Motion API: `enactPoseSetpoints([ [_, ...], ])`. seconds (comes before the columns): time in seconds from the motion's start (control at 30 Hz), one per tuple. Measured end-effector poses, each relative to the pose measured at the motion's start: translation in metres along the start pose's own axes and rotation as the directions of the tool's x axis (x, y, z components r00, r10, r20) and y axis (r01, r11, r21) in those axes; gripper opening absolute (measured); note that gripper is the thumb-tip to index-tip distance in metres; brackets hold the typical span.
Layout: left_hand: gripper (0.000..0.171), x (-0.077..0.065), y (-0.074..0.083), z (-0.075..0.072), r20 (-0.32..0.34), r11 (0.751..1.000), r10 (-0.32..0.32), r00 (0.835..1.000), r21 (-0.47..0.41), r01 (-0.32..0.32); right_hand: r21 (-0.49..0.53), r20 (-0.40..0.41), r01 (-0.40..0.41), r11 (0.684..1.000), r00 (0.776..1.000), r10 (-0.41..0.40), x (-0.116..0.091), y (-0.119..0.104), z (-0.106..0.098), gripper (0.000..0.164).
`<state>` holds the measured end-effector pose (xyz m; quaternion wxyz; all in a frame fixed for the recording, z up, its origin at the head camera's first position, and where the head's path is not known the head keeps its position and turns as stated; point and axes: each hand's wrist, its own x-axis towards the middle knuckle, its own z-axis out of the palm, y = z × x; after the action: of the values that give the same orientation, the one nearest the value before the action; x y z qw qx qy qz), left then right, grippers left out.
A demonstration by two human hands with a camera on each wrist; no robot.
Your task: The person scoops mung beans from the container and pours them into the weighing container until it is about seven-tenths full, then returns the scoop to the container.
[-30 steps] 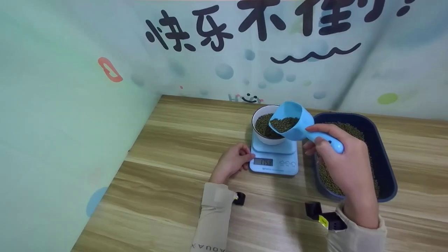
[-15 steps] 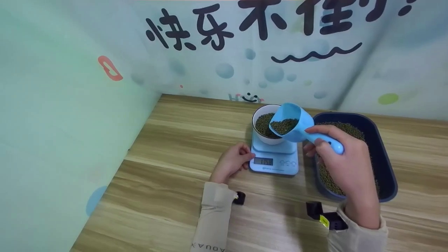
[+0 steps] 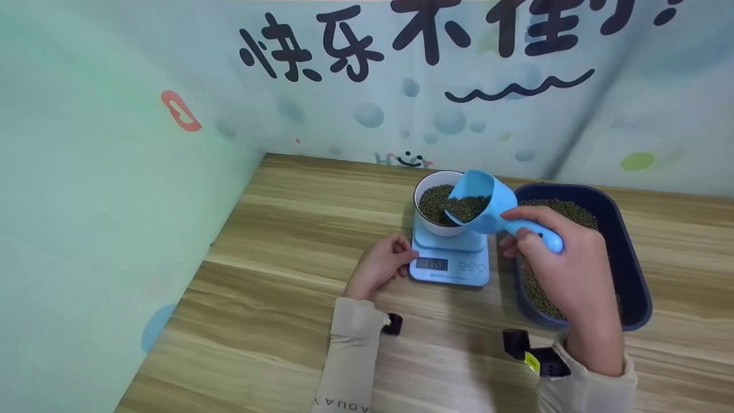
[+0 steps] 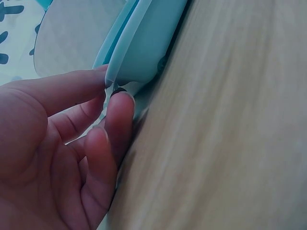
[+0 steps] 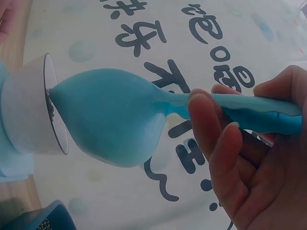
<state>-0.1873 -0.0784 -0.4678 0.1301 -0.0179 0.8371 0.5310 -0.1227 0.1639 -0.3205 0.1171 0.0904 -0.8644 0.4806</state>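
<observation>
My right hand [image 3: 559, 258] grips the handle of a light blue scoop [image 3: 502, 201] that holds small dark green beans like mung beans. The scoop tilts left, its lip over a white bowl [image 3: 449, 230] with a dark rim, partly filled with the same beans [image 3: 433, 198]. Under the bowl is a light blue digital kitchen scale [image 3: 450, 275], its display lit with digits. My left hand [image 3: 381, 264] pinches the scale's left edge near the display. In the left wrist view, the fingertips [image 4: 120, 108] meet at the scale's corner [image 4: 139, 57].
A dark blue rectangular tub [image 3: 633, 287] of beans stands right of the scale, partly under my right forearm. The wood-grain table [image 3: 275, 241] extends to the left. A printed backdrop [image 3: 344, 115] rises behind the table's far edge, and another sheet borders the left.
The scoop has tipped slightly further, its lip a little lower, with its beans shifted toward the bowl. My left hand and the scale have stayed in place.
</observation>
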Motion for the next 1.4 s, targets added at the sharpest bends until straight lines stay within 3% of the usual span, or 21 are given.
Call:
enactPoseSetpoints([
  [0.17, 0.014, 0.0007, -0.0003, 0.0002, 0.002, 1.000, -0.002, 1.000, -0.009, 0.002, -0.009, -0.013, -0.009, 1.000, 1.000, 0.009, -0.0003, -0.0001, 0.0001, 0.022],
  [0.57, 0.014, 0.0003, -0.0004, 0.0000, 0.003, 1.000, -0.003, 1.000, -0.011, 0.003, -0.072, -0.042, 0.062, 0.995, 0.997, -0.065, -0.0023, -0.0013, -0.0015, 0.021],
  [0.9, 0.013, 0.0002, -0.0019, 0.0012, -0.005, 0.999, 0.024, 1.000, -0.037, -0.024, -0.083, -0.068, 0.043, 0.996, 0.997, -0.049, -0.0038, -0.0002, -0.0060, 0.023],
  [1.1, 0.013, 0.0003, -0.0014, 0.0014, -0.011, 1.000, 0.010, 1.000, -0.029, -0.010, -0.104, -0.086, 0.012, 0.995, 0.996, -0.021, -0.0032, 0.0012, -0.0075, 0.022],
  [1.4, 0.013, -0.0004, -0.0013, 0.0010, -0.008, 1.000, 0.007, 1.000, -0.018, -0.007, -0.113, -0.096, 0.028, 0.993, 0.995, -0.039, -0.0030, 0.0016, -0.0078, 0.022],
])
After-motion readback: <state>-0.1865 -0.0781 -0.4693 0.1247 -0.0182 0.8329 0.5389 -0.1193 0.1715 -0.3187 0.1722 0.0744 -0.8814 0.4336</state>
